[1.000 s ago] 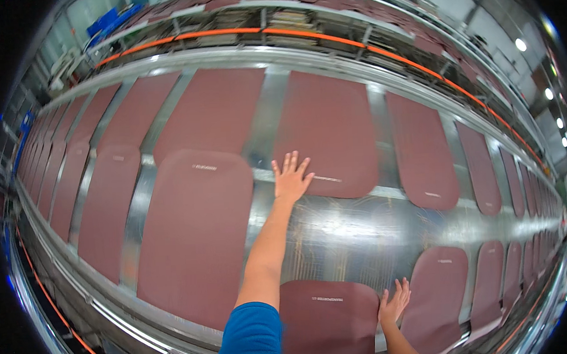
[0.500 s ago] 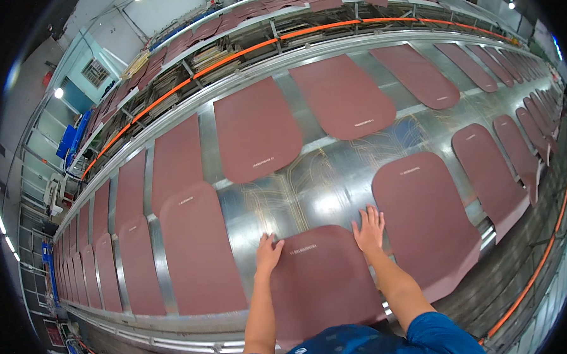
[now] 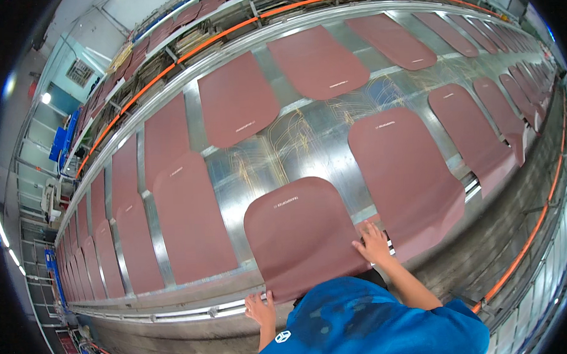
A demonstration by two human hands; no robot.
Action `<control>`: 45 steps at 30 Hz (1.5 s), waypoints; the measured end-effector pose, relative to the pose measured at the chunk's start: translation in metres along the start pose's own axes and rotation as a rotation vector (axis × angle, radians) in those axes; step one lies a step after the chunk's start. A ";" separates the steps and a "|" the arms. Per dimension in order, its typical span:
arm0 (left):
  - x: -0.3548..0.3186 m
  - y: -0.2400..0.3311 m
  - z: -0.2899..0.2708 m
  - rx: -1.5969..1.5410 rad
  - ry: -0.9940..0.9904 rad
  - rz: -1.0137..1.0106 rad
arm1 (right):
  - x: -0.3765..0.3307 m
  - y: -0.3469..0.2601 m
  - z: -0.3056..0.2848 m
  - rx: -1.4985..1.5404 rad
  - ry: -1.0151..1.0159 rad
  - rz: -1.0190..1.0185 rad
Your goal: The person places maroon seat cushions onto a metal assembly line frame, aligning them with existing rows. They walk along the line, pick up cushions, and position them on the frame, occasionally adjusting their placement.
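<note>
A maroon sheet with a rounded far end and a small line of print lies on the metal table in front of me. Its near part runs back to the table's front edge, partly hidden by my blue shirt. My right hand rests at the sheet's right edge, fingers spread and holding nothing. Down by the sheet's near left corner is my left hand, its fingertips at the front rail and its thumb beside the sheet's edge. Those fingers look apart; whether they touch the sheet is hard to tell.
Similar maroon sheets, such as one on the right and one on the left, line the long metal table in two rows. A metal rail borders the front. Beyond, an orange bar fronts a loaded rack.
The sheet before me now lies farther onto the table. Both hands have come back from its far corners toward me, the left one down to the front edge. The view has shifted too.
</note>
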State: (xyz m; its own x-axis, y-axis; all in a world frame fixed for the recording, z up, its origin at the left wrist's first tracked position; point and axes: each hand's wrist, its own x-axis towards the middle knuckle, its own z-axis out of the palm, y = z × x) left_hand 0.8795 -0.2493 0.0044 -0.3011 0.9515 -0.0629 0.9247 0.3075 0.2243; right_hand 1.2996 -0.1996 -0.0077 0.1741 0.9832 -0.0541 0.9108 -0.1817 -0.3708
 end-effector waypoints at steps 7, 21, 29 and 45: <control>0.079 -0.009 -0.002 -0.721 -0.408 -0.143 | -0.002 -0.041 -0.031 0.540 -0.359 0.262; 0.101 0.026 -0.136 -1.409 -0.670 0.030 | -0.008 -0.072 -0.121 1.112 -0.123 0.236; 0.300 0.165 -0.231 -1.608 0.120 0.324 | 0.256 -0.179 -0.230 1.335 0.490 -0.399; 0.399 0.180 -0.098 -1.327 -0.125 0.052 | 0.397 -0.087 -0.082 1.104 0.238 -0.051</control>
State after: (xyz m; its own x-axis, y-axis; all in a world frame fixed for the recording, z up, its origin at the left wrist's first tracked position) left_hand 0.9027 0.1850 0.1147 -0.1834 0.9782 -0.0976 -0.0121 0.0970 0.9952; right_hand 1.3201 0.2058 0.0789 0.3206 0.9397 0.1189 0.1101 0.0877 -0.9900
